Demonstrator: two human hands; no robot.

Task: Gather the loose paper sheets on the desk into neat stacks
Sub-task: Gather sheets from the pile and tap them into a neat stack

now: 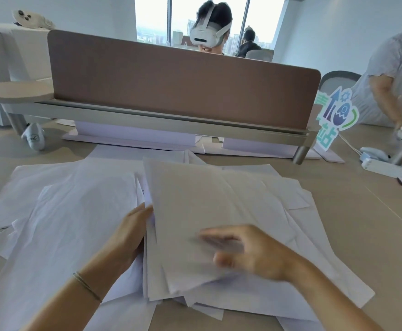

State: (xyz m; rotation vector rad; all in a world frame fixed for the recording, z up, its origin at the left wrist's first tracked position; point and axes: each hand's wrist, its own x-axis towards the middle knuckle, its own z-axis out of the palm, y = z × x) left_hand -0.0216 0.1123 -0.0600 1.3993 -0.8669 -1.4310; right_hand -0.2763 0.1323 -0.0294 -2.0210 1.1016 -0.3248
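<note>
Many loose white paper sheets [59, 211] lie spread and overlapping across the desk [362, 211]. A thicker bundle of sheets [207, 199] is tilted up off the pile in the middle. My left hand [130, 232] grips this bundle at its left edge, fingers tucked under the sheets. My right hand [247, 252] hovers over the bundle's near part, blurred, fingers spread, holding nothing that I can see. More sheets [314, 271] fan out to the right beneath the bundle.
A brown divider panel [171, 84] on a metal rail crosses the desk's far side, with a person in a white headset behind it. A white controller [34, 138] lies far left. A power strip [390, 167] and colourful sign [333, 118] sit far right, beside another person.
</note>
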